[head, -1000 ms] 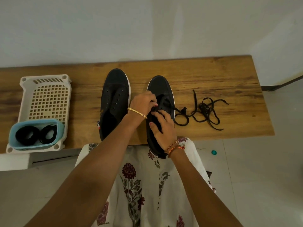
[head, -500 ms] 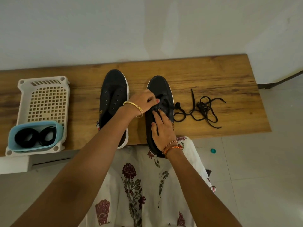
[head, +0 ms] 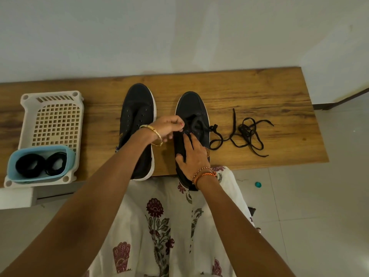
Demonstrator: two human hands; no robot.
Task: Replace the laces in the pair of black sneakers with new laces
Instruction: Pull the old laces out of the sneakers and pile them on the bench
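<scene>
— Looking down, what do you see on the wooden bench (head: pixel 259 92)?

— Two black shoes side by side, toes pointing at the wall. The left shoe (head: pixel 137 116) has bare holes and no lace in it. The right shoe (head: pixel 191 108) has a black lace (head: pixel 247 134) partly in it.

— Where are the hands?

— Both are at the right shoe. The left hand (head: pixel 169 126) is at the shoe's left edge, by the holes. Its fingers are curled and pinched together at the lace there. The right hand (head: pixel 192 152) lies flat on top of the shoe, nearer the heel, with its fingers straight and pressing down. It grips nothing.

— And the rest of the lace?

— It runs out over the shoe's right side and lies in a loose tangle on the bench, well apart from both hands.

— Anything else?

— A white basket (head: pixel 50 120) sits far to the left. A blue tub (head: pixel 40 166) rests in its near end, with two black rolled-up laces (head: pixel 42 165) inside. Those are well away from the hands too.
</scene>
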